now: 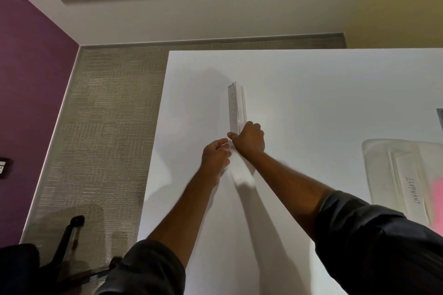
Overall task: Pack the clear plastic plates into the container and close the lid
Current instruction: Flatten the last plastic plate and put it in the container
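Observation:
A stack of clear plastic plates (236,108) stands on edge on the white table (311,84), seen edge-on as a narrow upright strip. My right hand (249,139) grips its near lower end from the right. My left hand (215,157) is just left of it, fingers curled at the stack's bottom corner; whether it holds the plates is unclear. A clear plastic container (405,175) with a strip marked "ELEPHANT" lies at the table's right edge, with something pink inside.
The table's left edge runs diagonally past grey carpet (100,127). A black office chair base (72,235) stands at the lower left. A purple wall is at far left. A dark object (440,117) sits at the right frame edge.

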Demonstrator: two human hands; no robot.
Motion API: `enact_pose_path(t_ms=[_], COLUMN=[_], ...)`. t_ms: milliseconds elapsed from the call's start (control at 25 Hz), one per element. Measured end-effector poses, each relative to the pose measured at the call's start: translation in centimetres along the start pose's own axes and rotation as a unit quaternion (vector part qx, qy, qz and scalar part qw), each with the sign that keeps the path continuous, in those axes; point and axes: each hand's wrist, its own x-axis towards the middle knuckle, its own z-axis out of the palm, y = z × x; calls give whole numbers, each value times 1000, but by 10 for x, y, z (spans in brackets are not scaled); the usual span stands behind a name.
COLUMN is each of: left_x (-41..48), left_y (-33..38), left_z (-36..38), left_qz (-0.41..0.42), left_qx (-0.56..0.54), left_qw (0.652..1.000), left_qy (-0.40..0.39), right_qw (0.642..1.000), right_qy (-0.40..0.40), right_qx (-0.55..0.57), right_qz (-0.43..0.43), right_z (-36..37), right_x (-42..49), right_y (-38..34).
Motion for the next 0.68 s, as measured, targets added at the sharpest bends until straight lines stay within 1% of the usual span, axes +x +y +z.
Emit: enact_pose_path(t_ms=[240, 440, 560, 680], left_x=[18, 33, 42, 48], left_y=[4, 6, 6, 9], left_z=[-7, -9, -15, -20], left_qz=[17, 11, 13, 36], left_qx=[22, -11, -26, -17], left_qw=[1000, 1000, 999, 997], left_qy=[-1, 12, 29, 68], right_qw=[999, 996, 993, 988], right_qy=[9, -13, -19, -21], right_qx=[-35, -50, -59, -76], right_qz=[-18, -68, -104, -134], right_z=[-1, -11, -17, -25], right_x=[7, 10, 11, 12], right_y=[7, 27, 45, 59])
